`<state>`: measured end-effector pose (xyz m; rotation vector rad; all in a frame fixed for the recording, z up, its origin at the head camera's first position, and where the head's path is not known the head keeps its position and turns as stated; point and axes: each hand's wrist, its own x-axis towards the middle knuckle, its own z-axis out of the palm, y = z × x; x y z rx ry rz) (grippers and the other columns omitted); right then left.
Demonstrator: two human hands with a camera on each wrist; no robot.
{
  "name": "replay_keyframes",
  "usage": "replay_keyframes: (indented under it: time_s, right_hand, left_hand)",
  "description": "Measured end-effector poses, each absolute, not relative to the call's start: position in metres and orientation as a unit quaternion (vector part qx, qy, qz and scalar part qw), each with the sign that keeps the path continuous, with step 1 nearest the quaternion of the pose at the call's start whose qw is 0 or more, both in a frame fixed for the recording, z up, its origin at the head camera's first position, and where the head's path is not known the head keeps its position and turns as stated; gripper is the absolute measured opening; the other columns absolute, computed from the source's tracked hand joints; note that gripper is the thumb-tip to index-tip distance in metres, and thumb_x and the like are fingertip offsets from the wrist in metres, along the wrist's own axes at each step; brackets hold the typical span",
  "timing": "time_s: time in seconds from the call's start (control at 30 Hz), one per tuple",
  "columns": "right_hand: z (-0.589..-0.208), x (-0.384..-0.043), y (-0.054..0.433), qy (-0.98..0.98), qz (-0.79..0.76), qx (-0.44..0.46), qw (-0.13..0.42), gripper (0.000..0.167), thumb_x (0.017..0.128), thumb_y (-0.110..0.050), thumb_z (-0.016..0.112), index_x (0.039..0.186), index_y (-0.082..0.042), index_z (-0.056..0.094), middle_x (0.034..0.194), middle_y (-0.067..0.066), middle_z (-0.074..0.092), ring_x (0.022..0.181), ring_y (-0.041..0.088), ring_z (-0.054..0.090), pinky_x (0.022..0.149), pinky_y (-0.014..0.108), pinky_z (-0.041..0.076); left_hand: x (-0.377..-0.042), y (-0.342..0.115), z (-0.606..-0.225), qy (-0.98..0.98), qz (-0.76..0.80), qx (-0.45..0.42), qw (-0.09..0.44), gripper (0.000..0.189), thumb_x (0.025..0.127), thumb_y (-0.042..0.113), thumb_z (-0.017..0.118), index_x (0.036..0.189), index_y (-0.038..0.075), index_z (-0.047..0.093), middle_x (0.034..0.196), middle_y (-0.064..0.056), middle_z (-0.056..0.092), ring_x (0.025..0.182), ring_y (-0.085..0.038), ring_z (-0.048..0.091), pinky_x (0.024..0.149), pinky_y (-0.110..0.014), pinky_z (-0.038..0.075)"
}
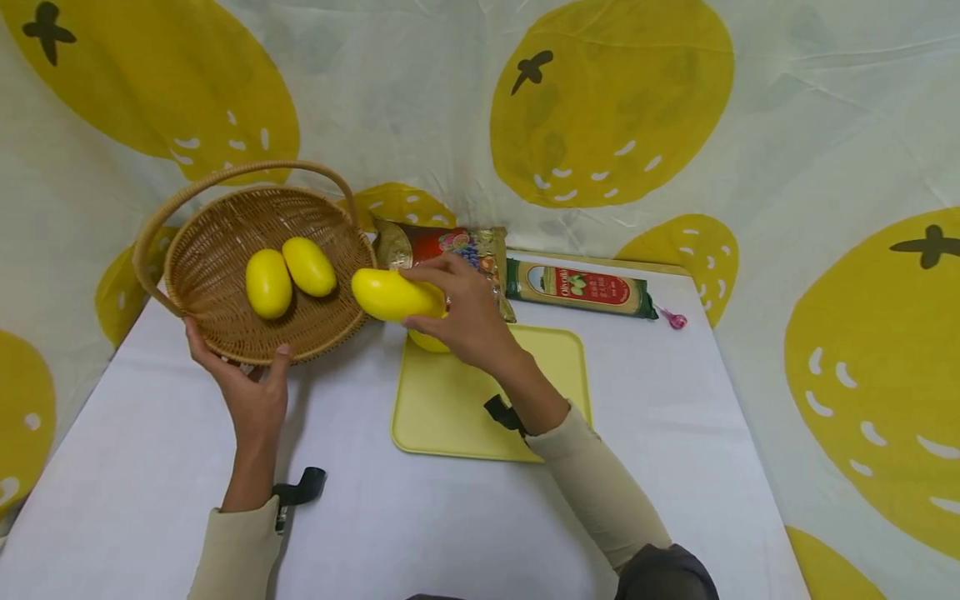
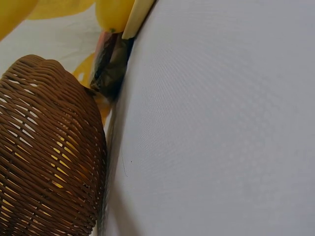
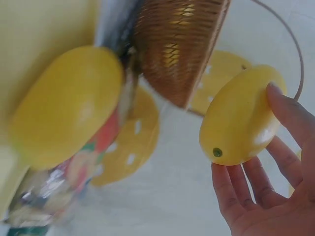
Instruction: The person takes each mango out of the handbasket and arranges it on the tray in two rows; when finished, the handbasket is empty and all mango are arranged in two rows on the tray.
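My right hand (image 1: pixel 468 312) pinches a yellow mango (image 1: pixel 390 294) between thumb and fingers, just right of the wicker basket's rim; in the right wrist view the mango (image 3: pixel 241 115) shows a small green stem end. My left hand (image 1: pixel 251 396) grips the near rim of the wicker basket (image 1: pixel 213 304), which tilts toward me, its handle arching over the far side. Inside lie two more yellow mangoes, one (image 1: pixel 268 283) beside the other (image 1: pixel 310 267). Mostly hidden under my right hand, another mango (image 1: pixel 429 342) rests on the pale yellow tray (image 1: pixel 487 417).
Behind the tray stands a shiny gold and red bag (image 1: pixel 487 242) with fruit pictures. Right of it lies a long green and gold packet (image 1: pixel 577 287), with a pink wrapped lollipop (image 1: pixel 677 320) at its end. A fruit-printed curtain (image 1: pixel 420 92) borders the white table (image 1: pixel 360 517).
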<state>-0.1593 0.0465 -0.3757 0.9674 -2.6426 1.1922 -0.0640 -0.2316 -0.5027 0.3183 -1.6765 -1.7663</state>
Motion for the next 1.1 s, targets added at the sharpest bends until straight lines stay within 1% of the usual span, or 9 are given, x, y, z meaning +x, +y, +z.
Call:
replay_keyframes:
  time_s: [0.07, 0.27, 0.4, 0.5, 0.57, 0.67, 0.8, 0.97, 1.1]
  right_hand:
    - [-0.381, -0.158, 0.060, -0.869, 0.390, 0.301, 0.046, 0.058, 0.083, -0.025, 0.093, 0.137, -0.019, 0.073, 0.129, 0.004, 0.066, 0.116, 0.022, 0.060, 0.092, 0.037, 0.052]
    - [-0.394, -0.155, 0.097, -0.883, 0.386, 0.262, 0.052, 0.059, 0.084, -0.024, 0.092, 0.139, -0.017, 0.072, 0.132, 0.005, 0.065, 0.124, 0.026, 0.060, 0.100, 0.044, 0.055]
    - [-0.401, -0.152, 0.120, -0.890, 0.385, 0.236, 0.056, 0.058, 0.083, -0.023, 0.092, 0.138, -0.017, 0.073, 0.132, 0.008, 0.066, 0.123, 0.029, 0.061, 0.098, 0.049, 0.056]
    - [-0.407, -0.150, 0.137, -0.896, 0.384, 0.214, 0.056, 0.058, 0.082, -0.022, 0.093, 0.136, -0.017, 0.074, 0.131, 0.009, 0.067, 0.124, 0.031, 0.061, 0.101, 0.052, 0.054]
    - [-0.412, -0.150, 0.149, -0.902, 0.380, 0.197, 0.050, 0.058, 0.082, -0.021, 0.093, 0.137, -0.018, 0.074, 0.131, 0.009, 0.067, 0.125, 0.031, 0.060, 0.102, 0.054, 0.053]
    - [-0.420, -0.151, 0.165, -0.912, 0.374, 0.167, 0.035, 0.059, 0.083, -0.020, 0.093, 0.139, -0.019, 0.072, 0.136, 0.009, 0.066, 0.129, 0.033, 0.059, 0.103, 0.056, 0.054]
    - [-0.432, -0.152, 0.185, -0.923, 0.359, 0.136, 0.021, 0.060, 0.083, -0.018, 0.092, 0.139, -0.016, 0.072, 0.139, 0.010, 0.064, 0.130, 0.034, 0.059, 0.104, 0.055, 0.056]
    - [-0.445, -0.152, 0.201, -0.931, 0.341, 0.126, 0.002, 0.058, 0.083, -0.014, 0.092, 0.138, -0.010, 0.072, 0.129, 0.015, 0.064, 0.122, 0.036, 0.061, 0.103, 0.056, 0.055]
    - [-0.453, -0.153, 0.207, -0.937, 0.327, 0.119, -0.019, 0.058, 0.084, -0.014, 0.091, 0.138, -0.010, 0.072, 0.128, 0.016, 0.065, 0.120, 0.036, 0.061, 0.104, 0.055, 0.055]
  left_hand:
    - [-0.064, -0.232, -0.503, -0.640, -0.680, 0.120, 0.337, 0.114, 0.089, 0.003, 0.078, 0.171, 0.028, 0.004, 0.176, 0.005, 0.010, 0.157, -0.035, 0.029, 0.117, -0.049, 0.044]
    - [-0.063, -0.233, -0.503, -0.632, -0.685, 0.110, 0.345, 0.114, 0.088, 0.002, 0.078, 0.171, 0.026, 0.004, 0.176, 0.004, 0.010, 0.157, -0.036, 0.029, 0.118, -0.048, 0.045]
    - [-0.064, -0.234, -0.503, -0.633, -0.684, 0.107, 0.345, 0.113, 0.089, 0.000, 0.077, 0.171, 0.026, 0.003, 0.176, 0.004, 0.010, 0.157, -0.036, 0.029, 0.119, -0.048, 0.045]
    - [-0.064, -0.233, -0.503, -0.634, -0.684, 0.109, 0.343, 0.113, 0.088, 0.001, 0.077, 0.171, 0.026, 0.004, 0.176, 0.003, 0.011, 0.157, -0.036, 0.030, 0.119, -0.049, 0.044]
    - [-0.064, -0.232, -0.503, -0.634, -0.685, 0.109, 0.342, 0.113, 0.088, 0.002, 0.078, 0.171, 0.026, 0.004, 0.176, 0.002, 0.012, 0.157, -0.037, 0.031, 0.119, -0.049, 0.044]
    - [-0.065, -0.231, -0.503, -0.634, -0.686, 0.111, 0.339, 0.113, 0.088, 0.000, 0.077, 0.171, 0.026, 0.004, 0.176, 0.001, 0.012, 0.157, -0.037, 0.031, 0.119, -0.050, 0.044]
    - [-0.065, -0.232, -0.502, -0.639, -0.683, 0.117, 0.334, 0.113, 0.088, -0.002, 0.075, 0.171, 0.028, 0.003, 0.176, 0.003, 0.012, 0.156, -0.036, 0.032, 0.118, -0.049, 0.045]
    - [-0.065, -0.232, -0.502, -0.643, -0.680, 0.121, 0.331, 0.112, 0.089, -0.001, 0.074, 0.171, 0.029, 0.003, 0.176, 0.003, 0.011, 0.156, -0.035, 0.032, 0.117, -0.049, 0.046]
    - [-0.065, -0.232, -0.502, -0.643, -0.680, 0.119, 0.332, 0.112, 0.089, -0.001, 0.074, 0.171, 0.029, 0.003, 0.176, 0.004, 0.011, 0.156, -0.035, 0.032, 0.117, -0.049, 0.046]
